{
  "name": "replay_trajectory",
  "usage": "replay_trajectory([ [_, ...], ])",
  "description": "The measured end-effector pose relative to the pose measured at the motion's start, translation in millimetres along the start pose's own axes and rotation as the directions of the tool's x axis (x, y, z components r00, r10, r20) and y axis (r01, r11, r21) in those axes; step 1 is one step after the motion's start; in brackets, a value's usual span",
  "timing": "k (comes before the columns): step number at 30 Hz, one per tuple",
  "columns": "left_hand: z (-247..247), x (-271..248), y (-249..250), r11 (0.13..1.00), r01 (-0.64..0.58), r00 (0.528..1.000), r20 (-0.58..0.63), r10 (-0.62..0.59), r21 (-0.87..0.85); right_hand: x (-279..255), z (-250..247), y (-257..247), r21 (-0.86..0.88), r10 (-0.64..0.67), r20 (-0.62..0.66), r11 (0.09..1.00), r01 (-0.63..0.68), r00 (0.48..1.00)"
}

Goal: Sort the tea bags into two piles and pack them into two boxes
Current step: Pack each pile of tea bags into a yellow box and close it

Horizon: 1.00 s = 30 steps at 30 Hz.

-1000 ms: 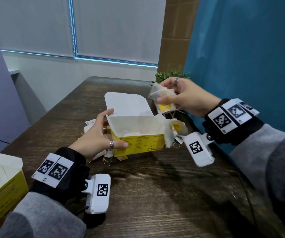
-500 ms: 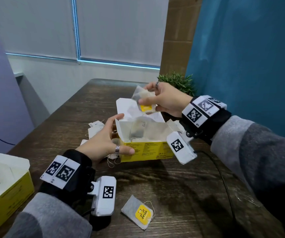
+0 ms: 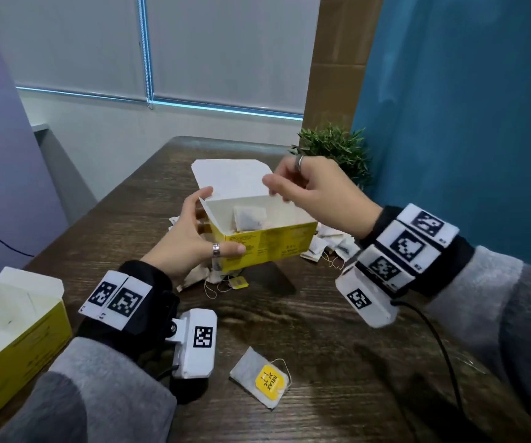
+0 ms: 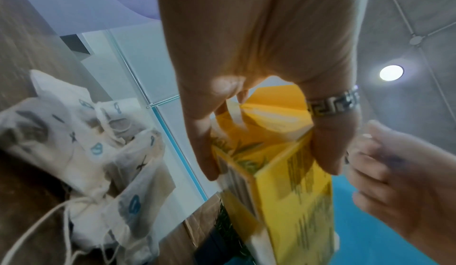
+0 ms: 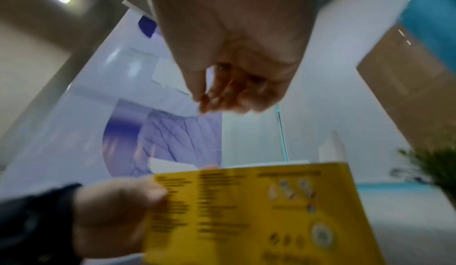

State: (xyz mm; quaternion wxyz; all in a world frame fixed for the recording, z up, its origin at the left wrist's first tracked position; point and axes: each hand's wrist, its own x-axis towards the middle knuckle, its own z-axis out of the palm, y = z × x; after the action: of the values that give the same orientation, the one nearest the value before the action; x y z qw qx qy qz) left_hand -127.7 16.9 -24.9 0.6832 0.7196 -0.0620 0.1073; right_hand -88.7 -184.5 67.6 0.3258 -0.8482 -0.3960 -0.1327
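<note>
Head view: the right hand [image 3: 318,193] hovers over the open yellow box [image 3: 267,247], fingers [image 3: 272,181] loosely curled and grasping nothing. The left hand [image 3: 193,241] grips the box's left end, thumb on its front face, holding it tilted off the worktop [image 3: 321,330] near the far right corner. One tea bag [image 3: 249,217] leans inside the box. If the grip slackens, the tilted box may spill. A yellow-tagged tea bag [image 3: 261,377] by the near edge risks being overlooked; a second open box [image 3: 11,334] waits at the left edge.

box [image 3: 267,247] yellow, white inside; tea bag [image 3: 260,377] grey-white, yellow tag; table [image 3: 321,330] dark brown woodgrain; curtain [image 3: 465,107] teal
</note>
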Motion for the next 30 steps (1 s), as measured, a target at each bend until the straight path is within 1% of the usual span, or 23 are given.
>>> replay_trajectory([
  [1,-1,1,0,1.000,-0.005,1.000,-0.027,0.005,0.002,-7,1,-5,0.113,0.034,0.168,0.992,-0.053,0.985],
  [2,-3,2,0,1.000,-0.008,0.998,-0.055,0.008,-0.003,-15,5,-7,0.164,0.062,0.376,0.978,-0.132,0.924],
  [3,-4,2,-1,1.000,-0.010,0.997,-0.081,0.009,-0.008,-22,12,-6,0.159,0.073,0.555,0.968,-0.192,0.829],
  [4,-5,3,-1,1.000,-0.016,0.995,-0.099,0.016,-0.006,-28,21,-3,0.108,0.076,0.677,0.974,-0.201,0.732],
  [5,-6,3,0,1.000,-0.024,0.994,-0.111,0.024,0.003,-34,31,0,0.048,0.079,0.745,0.984,-0.171,0.662],
  [7,-7,3,0,1.000,-0.026,0.992,-0.121,0.027,0.009,-45,55,4,-0.022,0.097,0.824,0.990,-0.140,0.558],
  [8,-7,2,0,1.000,-0.021,0.992,-0.124,0.022,0.005,-51,65,5,-0.029,0.107,0.847,0.987,-0.157,0.521],
  [9,-8,2,1,1.000,-0.014,0.992,-0.125,0.014,-0.002,-55,73,5,-0.025,0.107,0.859,0.985,-0.169,0.501],
  [11,-8,2,0,1.000,-0.003,0.992,-0.123,0.001,-0.021,-63,84,7,-0.015,0.084,0.873,0.989,-0.146,0.481],
  [14,-10,2,-1,1.000,0.003,0.994,-0.111,-0.004,-0.012,-66,84,9,0.001,0.042,0.893,0.995,-0.097,0.447],
  [16,-10,2,0,1.000,0.010,0.993,-0.120,-0.009,0.007,-63,77,18,0.050,0.020,0.891,0.988,-0.143,0.453],
  [17,-9,2,0,1.000,0.006,0.991,-0.134,-0.005,0.010,-60,71,24,0.090,0.016,0.886,0.974,-0.207,0.463],
  [18,-9,2,1,1.000,0.002,0.990,-0.143,0.000,0.013,-54,63,36,0.125,0.032,0.875,0.949,-0.289,0.484],
  [19,-10,3,1,1.000,-0.001,0.989,-0.150,0.003,0.016,-47,54,48,0.140,0.075,0.852,0.921,-0.364,0.518],
  [20,-11,3,1,1.000,-0.001,0.988,-0.155,0.005,0.021,-39,43,62,0.122,0.153,0.806,0.902,-0.414,0.571],
  [22,-12,3,1,1.000,-0.005,0.987,-0.160,0.008,0.023,-20,18,95,0.073,0.336,0.641,0.868,-0.491,0.690],
  [23,-12,3,1,1.000,-0.008,0.987,-0.163,0.010,0.017,-12,6,112,0.069,0.431,0.533,0.836,-0.545,0.728],
  [24,-13,4,0,1.000,-0.007,0.987,-0.162,0.010,0.016,-4,-4,125,0.078,0.521,0.427,0.793,-0.604,0.739],
  [25,-13,4,0,1.000,-0.007,0.987,-0.161,0.010,0.017,2,-12,140,0.090,0.608,0.329,0.741,-0.666,0.722],
  [26,-13,4,0,1.000,-0.006,0.988,-0.155,0.009,0.019,7,-17,152,0.109,0.687,0.253,0.679,-0.726,0.681],
  [27,-13,4,0,1.000,-0.005,0.989,-0.147,0.008,0.021,10,-19,162,0.125,0.748,0.208,0.619,-0.775,0.631],
  [28,-14,4,-1,1.000,-0.004,0.991,-0.137,0.007,0.024,12,-18,172,0.106,0.789,0.185,0.577,-0.810,0.586],
  [30,-14,4,-3,1.000,0.005,0.993,-0.115,-0.001,0.028,12,-12,186,-0.029,0.822,0.191,0.550,-0.834,0.536],
])
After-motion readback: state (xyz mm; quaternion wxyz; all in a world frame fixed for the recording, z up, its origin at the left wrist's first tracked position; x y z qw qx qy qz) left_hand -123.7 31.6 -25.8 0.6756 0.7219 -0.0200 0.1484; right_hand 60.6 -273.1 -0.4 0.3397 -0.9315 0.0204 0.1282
